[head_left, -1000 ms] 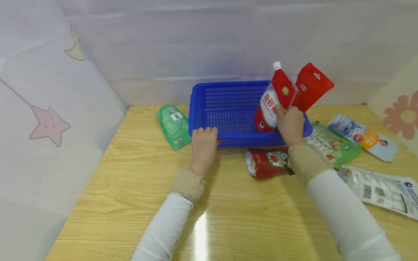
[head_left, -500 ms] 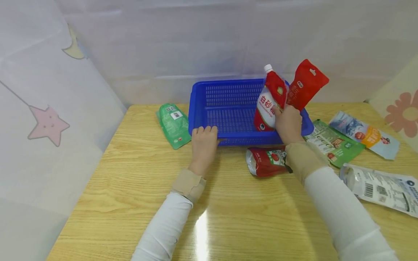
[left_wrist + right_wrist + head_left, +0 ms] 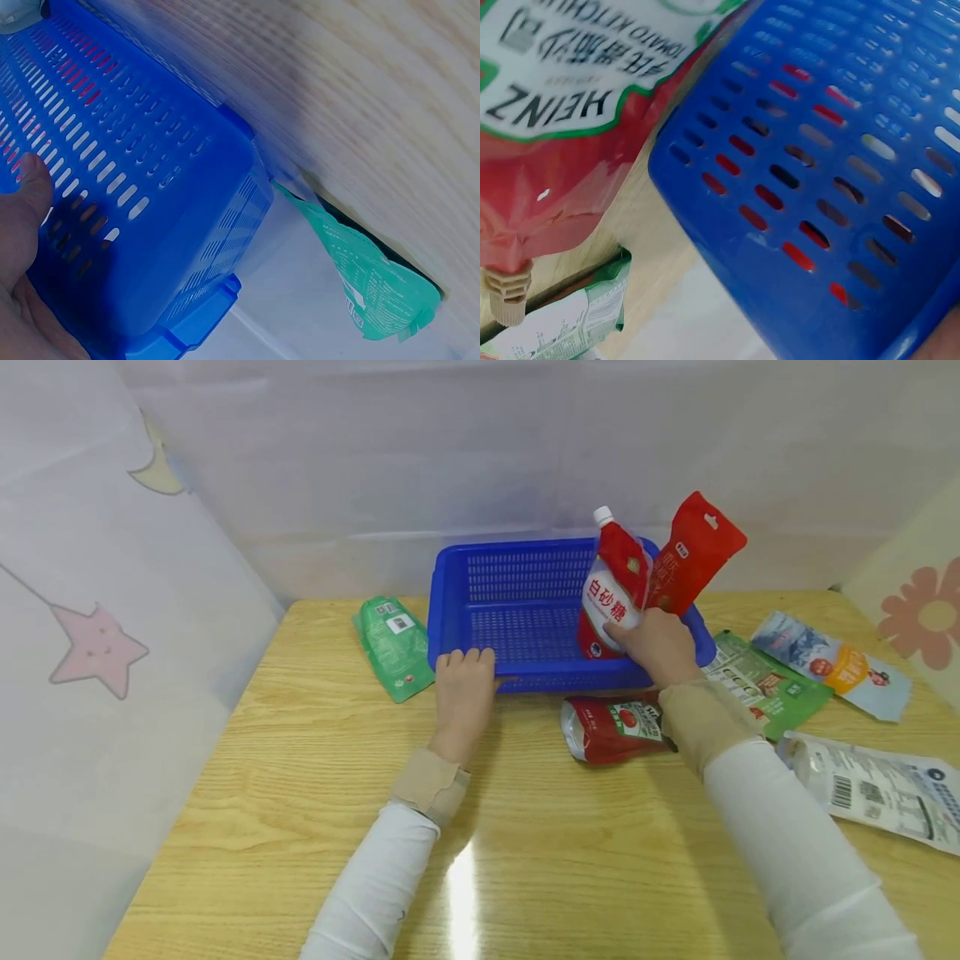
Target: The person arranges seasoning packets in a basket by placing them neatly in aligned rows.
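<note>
The right hand (image 3: pixel 656 643) holds two pouches together over the right end of the blue basket (image 3: pixel 517 578), fingers and thumb curled round their lower halves. The spouted pouch (image 3: pixel 609 597) is red at top and bottom with a white middle panel bearing red characters, and ends in a small white screw cap; its long axis stands nearly upright, cap uppermost and leaning slightly to the left, its base down inside the basket near the near-right corner. Just to its right and touching it, the flat red pouch (image 3: pixel 692 553) has a white hang-hole in its top edge and a small white label; its long axis tilts up and to the right, its top clear above the basket's far rim. The left hand (image 3: pixel 463 681) grips the basket's near wall at the left part, fingers hooked over the rim, and the left wrist view shows the thumb (image 3: pixel 30 196) lying against the perforated plastic. A ketchup pouch (image 3: pixel 609 731) lies on the wooden table (image 3: pixel 315 760) just near the basket, below the right wrist. A green pouch (image 3: pixel 393 647) lies just left of the basket.
</note>
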Demonstrator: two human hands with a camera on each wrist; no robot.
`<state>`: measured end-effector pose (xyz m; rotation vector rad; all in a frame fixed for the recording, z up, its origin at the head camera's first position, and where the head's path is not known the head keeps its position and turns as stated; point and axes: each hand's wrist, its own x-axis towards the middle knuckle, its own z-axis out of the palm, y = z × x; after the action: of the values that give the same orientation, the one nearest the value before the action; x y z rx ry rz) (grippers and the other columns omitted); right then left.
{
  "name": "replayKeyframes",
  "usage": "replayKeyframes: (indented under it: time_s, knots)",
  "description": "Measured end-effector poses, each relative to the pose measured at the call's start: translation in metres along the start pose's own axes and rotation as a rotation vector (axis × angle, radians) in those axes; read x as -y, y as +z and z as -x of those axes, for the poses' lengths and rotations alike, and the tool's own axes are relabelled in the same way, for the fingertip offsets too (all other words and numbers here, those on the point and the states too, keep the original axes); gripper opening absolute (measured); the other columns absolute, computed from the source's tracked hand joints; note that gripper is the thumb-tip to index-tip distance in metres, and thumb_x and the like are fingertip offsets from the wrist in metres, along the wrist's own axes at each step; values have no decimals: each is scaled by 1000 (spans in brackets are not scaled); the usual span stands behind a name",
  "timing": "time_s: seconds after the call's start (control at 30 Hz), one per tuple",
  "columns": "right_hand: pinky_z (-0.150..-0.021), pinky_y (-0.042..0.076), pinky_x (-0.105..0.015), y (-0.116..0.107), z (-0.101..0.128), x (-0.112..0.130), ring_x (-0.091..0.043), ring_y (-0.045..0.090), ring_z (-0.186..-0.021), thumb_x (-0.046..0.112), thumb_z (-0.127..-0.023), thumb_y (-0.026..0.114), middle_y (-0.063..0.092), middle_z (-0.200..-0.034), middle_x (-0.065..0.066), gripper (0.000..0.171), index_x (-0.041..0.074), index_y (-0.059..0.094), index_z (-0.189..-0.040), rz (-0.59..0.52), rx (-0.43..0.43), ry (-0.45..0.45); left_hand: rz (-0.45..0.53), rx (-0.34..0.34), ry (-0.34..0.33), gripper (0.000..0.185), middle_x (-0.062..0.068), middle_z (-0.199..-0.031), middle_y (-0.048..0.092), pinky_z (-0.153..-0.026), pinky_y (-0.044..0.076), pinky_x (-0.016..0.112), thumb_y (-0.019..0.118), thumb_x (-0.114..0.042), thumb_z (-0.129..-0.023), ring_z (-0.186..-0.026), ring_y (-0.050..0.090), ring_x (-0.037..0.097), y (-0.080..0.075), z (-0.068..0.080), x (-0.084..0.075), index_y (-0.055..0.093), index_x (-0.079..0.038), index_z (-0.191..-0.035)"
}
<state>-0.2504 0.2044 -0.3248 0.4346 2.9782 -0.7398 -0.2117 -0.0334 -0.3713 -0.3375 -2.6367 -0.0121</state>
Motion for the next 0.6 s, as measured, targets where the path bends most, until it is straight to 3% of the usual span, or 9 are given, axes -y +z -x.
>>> replayKeyframes:
  time_s: [0.27, 0.6]
  knots:
    - [-89, 50, -52, -2, 0, 0, -40, 57, -95, 38, -91, 58, 58, -111, -30, 60, -10, 46, -125, 69, 49, 4, 0, -8, -4, 32, 1, -84, 70, -76, 44, 31, 70, -43, -80, -78, 61, 21, 0, 0, 0, 66, -13, -92]
    - [-86, 50, -51, 1, -2, 5, -40, 56, -94, 40, -94, 54, 57, -113, -30, 61, -11, 45, -128, 88, 9, 65, 3, -33, 4, 31, 1, -83, 70, -74, 44, 31, 71, -41, -80, -77, 61, 21, 1, 0, 0, 66, -13, -91]
